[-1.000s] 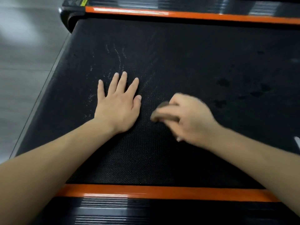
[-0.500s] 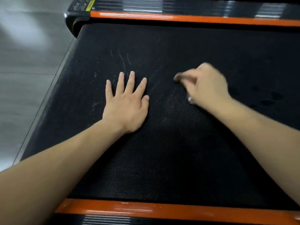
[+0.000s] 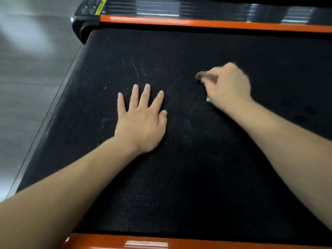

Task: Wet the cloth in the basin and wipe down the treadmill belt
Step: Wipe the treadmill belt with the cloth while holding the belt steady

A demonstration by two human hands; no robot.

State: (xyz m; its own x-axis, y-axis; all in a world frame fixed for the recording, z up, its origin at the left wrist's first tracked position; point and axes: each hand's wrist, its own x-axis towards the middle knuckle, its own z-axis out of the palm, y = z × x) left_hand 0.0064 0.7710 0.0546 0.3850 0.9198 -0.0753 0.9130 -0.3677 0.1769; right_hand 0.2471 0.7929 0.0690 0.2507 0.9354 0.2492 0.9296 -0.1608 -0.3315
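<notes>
**Head view, read left to right.** Grey tiled floor (image 3: 27, 72) fills the nine-to-eleven o'clock sector. At eleven o'clock the treadmill's black plastic end cap (image 3: 84, 27) carries a yellow-green sticker (image 3: 100, 5) and small printed marks. None of this writing is legible, and no brand can be read. Orange side rails (image 3: 197, 24) border the black textured treadmill belt (image 3: 179, 177) at twelve and six o'clock.

Pale dusty streaks (image 3: 136, 72) lie on the belt at twelve o'clock of the left hand (image 3: 142, 123). That hand rests palm-down on the belt, fingers straight and fanned apart, holding nothing. At two o'clock of it, near but apart, the right hand (image 3: 228, 85) is blurred, its fingers curled tight round the small brownish cloth (image 3: 201, 76). Only a tip of the cloth shows, protruding at nine o'clock of the fist and seemingly meeting the belt. A pale scrap (image 3: 208, 100) at the heel of that hand is too blurred to identify. Dark spots (image 3: 303, 115), probably damp, mark the belt at three o'clock. The basin is out of view.

**Handling, as judged:** the cloth is light, soft and limp, and probably damp, so it will bunch under pressure. It is best taken as a wad in the whole fist and pressed flat against the rough belt, which will drag on it.
</notes>
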